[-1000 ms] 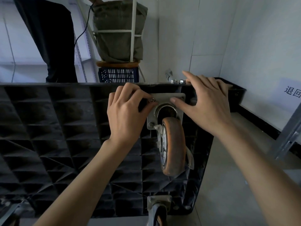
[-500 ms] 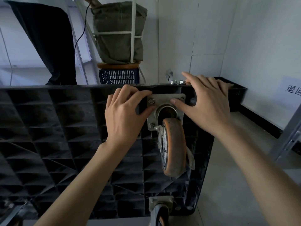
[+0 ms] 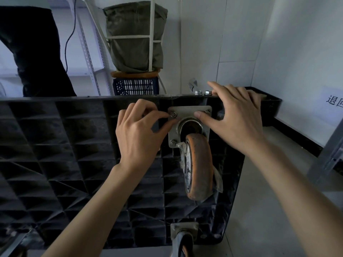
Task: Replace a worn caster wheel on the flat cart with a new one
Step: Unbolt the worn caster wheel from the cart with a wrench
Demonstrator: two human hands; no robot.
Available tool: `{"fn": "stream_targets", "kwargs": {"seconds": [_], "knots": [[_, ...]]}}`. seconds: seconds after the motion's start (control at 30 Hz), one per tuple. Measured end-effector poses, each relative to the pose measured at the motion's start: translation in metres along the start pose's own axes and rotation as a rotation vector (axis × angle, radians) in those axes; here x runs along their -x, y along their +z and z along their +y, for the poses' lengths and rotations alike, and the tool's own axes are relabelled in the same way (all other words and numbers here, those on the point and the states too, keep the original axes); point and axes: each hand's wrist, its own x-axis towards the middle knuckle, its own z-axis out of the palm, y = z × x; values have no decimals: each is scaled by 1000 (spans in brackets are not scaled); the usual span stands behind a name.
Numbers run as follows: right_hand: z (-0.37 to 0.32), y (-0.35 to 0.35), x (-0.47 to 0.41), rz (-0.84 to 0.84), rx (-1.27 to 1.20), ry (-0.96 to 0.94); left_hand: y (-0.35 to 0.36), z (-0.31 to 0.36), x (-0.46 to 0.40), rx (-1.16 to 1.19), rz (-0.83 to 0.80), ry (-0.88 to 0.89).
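The black ribbed flat cart (image 3: 55, 154) stands on its side with the underside facing me. An orange caster wheel (image 3: 199, 167) hangs from a metal mounting plate (image 3: 189, 112) near the cart's top right corner. My left hand (image 3: 141, 134) pinches the nut (image 3: 173, 114) at the plate's upper left corner between thumb and forefinger. A second nut (image 3: 174, 143) sits at the lower left corner. My right hand (image 3: 233, 119) is spread over the cart's top edge, thumb pressing on the plate's right side.
Two loose nuts (image 3: 203, 93) lie on the cart's top edge. Another caster (image 3: 182, 240) is at the bottom. A black tray (image 3: 271, 106) stands by the right wall; a blue crate (image 3: 136, 87), a green bag (image 3: 135, 36) and a metal shelf frame (image 3: 332, 151) surround the cart.
My left thumb and forefinger have shifted slightly around the upper left nut. My right hand stays in place on the plate and the cart's edge.
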Motion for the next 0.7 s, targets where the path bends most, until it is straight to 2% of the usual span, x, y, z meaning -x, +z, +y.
{"fn": "stream_targets", "kwargs": {"seconds": [0.17, 0.33, 0.5, 0.7], "knots": [[0, 1, 0, 4, 4, -2, 0, 0, -2, -16, -104, 63], [1, 1, 0, 5, 14, -2, -3, -1, 2, 15, -52, -13], [1, 2, 0, 9, 17, -7, -1, 2, -2, 8, -89, 36], [0, 1, 0, 1, 17, -5, 0, -1, 2, 19, -45, -12]]}}
